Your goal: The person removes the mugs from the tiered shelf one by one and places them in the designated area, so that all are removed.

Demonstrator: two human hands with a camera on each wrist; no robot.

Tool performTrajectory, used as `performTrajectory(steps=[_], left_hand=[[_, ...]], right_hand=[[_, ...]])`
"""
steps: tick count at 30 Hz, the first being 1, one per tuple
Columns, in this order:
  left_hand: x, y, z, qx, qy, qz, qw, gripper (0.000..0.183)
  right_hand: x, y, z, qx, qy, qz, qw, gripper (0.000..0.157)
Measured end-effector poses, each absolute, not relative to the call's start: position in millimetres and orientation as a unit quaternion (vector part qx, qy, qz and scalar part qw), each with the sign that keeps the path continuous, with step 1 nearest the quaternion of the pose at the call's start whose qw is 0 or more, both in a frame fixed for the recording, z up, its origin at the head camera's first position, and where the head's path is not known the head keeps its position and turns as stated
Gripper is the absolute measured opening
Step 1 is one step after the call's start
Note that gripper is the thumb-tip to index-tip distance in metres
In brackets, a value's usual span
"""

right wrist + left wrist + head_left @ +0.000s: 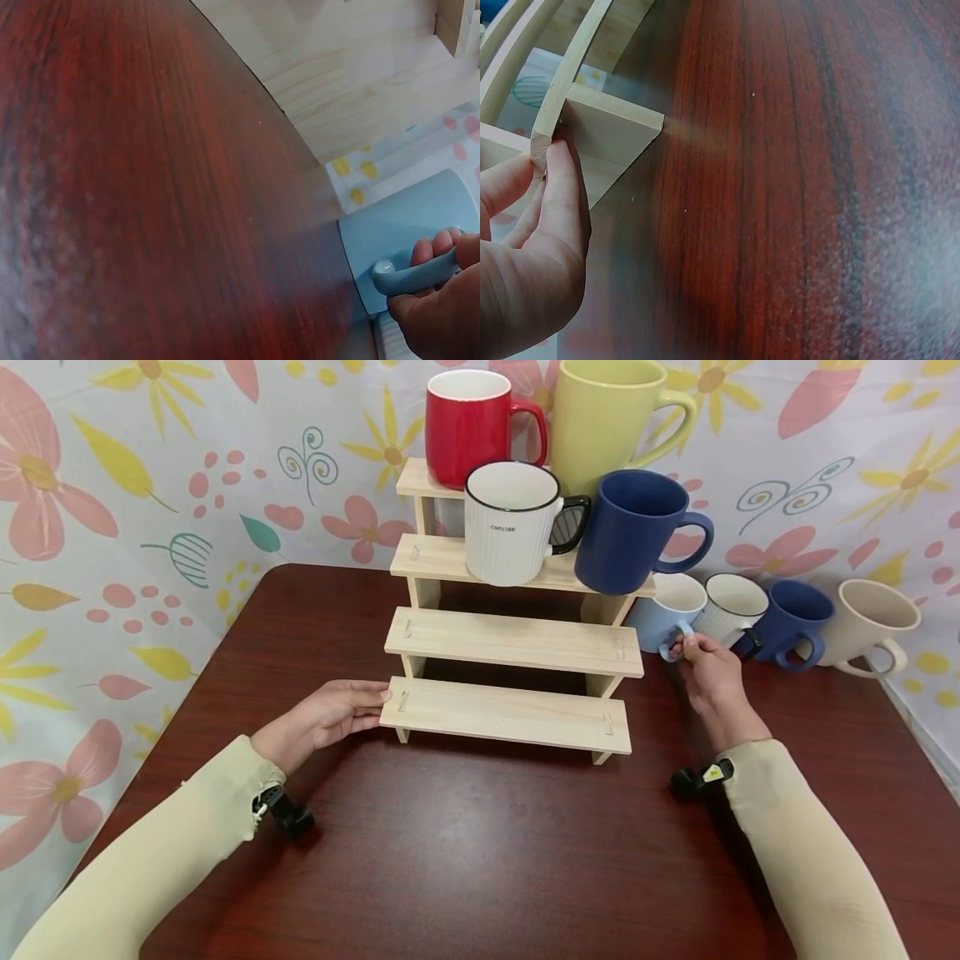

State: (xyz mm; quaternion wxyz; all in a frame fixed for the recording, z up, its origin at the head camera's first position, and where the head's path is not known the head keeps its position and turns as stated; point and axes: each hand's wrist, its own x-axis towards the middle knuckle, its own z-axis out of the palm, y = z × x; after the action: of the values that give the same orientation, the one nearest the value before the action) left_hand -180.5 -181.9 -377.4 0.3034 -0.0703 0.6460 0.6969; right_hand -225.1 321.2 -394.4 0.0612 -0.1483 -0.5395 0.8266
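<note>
A tiered wooden rack (pixel 502 714) stands mid-table. My left hand (pixel 335 714) pinches the left end of its lowest shelf, thumb on top and fingers beneath, as the shelf end (pixel 541 146) in the left wrist view shows. To the right of the rack, my right hand (pixel 712 681) grips the handle of a light blue mug (pixel 651 625). Its fingers curl through that handle (pixel 412 279) in the right wrist view. The light blue mug stands upright on the table, first in a row of mugs.
Beside it stand a white black-rimmed mug (pixel 731 602), a navy mug (pixel 797 610) and a beige mug (pixel 862 618). On the rack's upper shelves sit a red mug (pixel 467 431), a yellow mug (pixel 600 422), a white ribbed mug (pixel 506 535) and a blue mug (pixel 622 539). A floral cloth (pixel 225 527) hangs behind.
</note>
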Motion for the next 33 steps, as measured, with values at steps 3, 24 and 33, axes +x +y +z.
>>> performTrajectory(steps=[3, 24, 33], left_hand=[[-181, -183, -377, -0.072, 0.647, 0.696, 0.303, 0.058], [-180, -181, -378, -0.063, 0.642, 0.701, 0.304, 0.058], [-181, -181, -378, -0.061, 0.642, 0.701, 0.304, 0.057]], right_hand=[[-226, 322, -394, -0.149, -0.536, 0.829, 0.056, 0.031], [-223, 324, -391, -0.101, -0.546, 0.832, 0.021, 0.031], [-213, 335, -380, -0.108, -0.65, 0.751, -0.028, 0.011]])
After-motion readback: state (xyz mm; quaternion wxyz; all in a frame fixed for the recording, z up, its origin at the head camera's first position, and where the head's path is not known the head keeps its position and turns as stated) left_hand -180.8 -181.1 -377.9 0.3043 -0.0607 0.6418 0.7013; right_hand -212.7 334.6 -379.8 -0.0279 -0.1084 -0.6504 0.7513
